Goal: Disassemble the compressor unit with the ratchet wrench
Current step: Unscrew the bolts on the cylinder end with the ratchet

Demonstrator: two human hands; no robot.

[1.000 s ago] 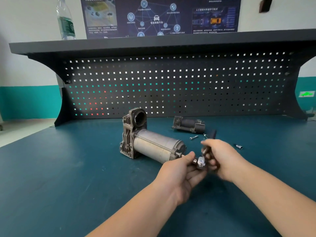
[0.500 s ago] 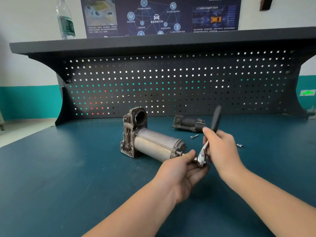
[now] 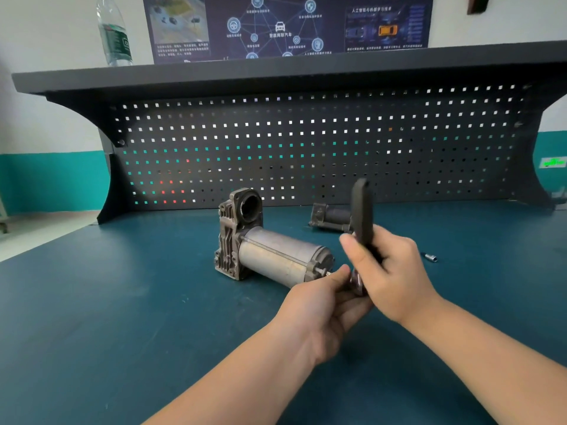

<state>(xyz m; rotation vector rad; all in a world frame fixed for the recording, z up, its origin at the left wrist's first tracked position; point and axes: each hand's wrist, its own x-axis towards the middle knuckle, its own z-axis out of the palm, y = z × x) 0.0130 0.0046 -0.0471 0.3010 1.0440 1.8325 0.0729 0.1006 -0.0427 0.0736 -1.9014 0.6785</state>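
Hands meet just before the compressor unit [image 3: 270, 243], which lies on its side on the bench [image 3: 122, 317]. Right hand [image 3: 389, 271] grips the ratchet wrench [image 3: 362, 216] handle upright; left hand [image 3: 325, 305] pinches its head. Seating the socket squarely probably matters most.

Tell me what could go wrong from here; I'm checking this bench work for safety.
The left hand pinches at the ratchet wrench head, right beside the compressor unit; a slip could pinch those fingers. Nothing visibly clamps the compressor, so it may roll on the table under torque. The loose socket could roll away.
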